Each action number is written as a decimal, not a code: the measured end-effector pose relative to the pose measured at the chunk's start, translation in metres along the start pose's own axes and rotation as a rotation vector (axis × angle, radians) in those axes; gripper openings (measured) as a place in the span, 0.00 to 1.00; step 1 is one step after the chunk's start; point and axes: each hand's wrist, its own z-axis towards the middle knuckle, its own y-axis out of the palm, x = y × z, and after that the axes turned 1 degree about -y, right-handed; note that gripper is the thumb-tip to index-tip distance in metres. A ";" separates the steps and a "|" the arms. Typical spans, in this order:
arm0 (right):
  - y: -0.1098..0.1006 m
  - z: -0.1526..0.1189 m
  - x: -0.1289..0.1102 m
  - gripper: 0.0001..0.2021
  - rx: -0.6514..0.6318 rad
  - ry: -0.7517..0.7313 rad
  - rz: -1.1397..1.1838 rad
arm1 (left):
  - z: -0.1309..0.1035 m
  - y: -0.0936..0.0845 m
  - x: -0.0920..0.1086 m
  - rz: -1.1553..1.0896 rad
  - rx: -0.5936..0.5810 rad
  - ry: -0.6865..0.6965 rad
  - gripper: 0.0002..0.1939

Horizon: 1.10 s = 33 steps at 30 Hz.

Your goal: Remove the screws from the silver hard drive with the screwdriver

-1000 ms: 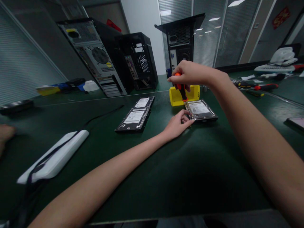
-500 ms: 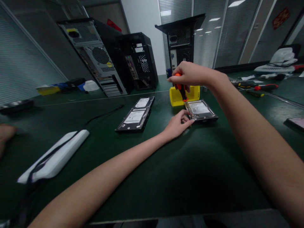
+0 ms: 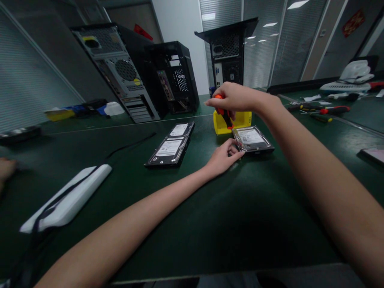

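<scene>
My right hand [image 3: 232,97] is wrapped round the orange and black handle of a screwdriver [image 3: 226,119]. Its shaft slants down to the near left corner of a hard drive [image 3: 252,137], which lies label up on the green table. At that corner my left hand [image 3: 223,157] rests with curled fingers, thumb and fingertips against the drive's edge. The screwdriver's tip is hard to make out between those fingers. Just behind the drive and the handle sits a yellow plastic bin [image 3: 221,127].
Two more hard drives [image 3: 170,147] lie end to end left of my hands. Computer cases [image 3: 132,80] stand at the back. Several hand tools [image 3: 333,110] lie on the right. A white block with a black strap [image 3: 87,188] and another person's hand [image 3: 6,170] are at the left.
My right hand has shifted slightly left and down, so the screwdriver leans further left. My left hand and the hard drive stay in place.
</scene>
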 end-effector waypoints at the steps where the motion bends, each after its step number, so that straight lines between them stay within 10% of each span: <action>1: 0.000 0.000 0.000 0.17 0.000 -0.001 0.002 | 0.000 0.000 0.000 0.000 0.001 0.000 0.18; 33: 0.001 0.001 0.005 0.17 0.035 0.032 0.026 | 0.001 -0.001 -0.003 0.002 -0.013 0.004 0.19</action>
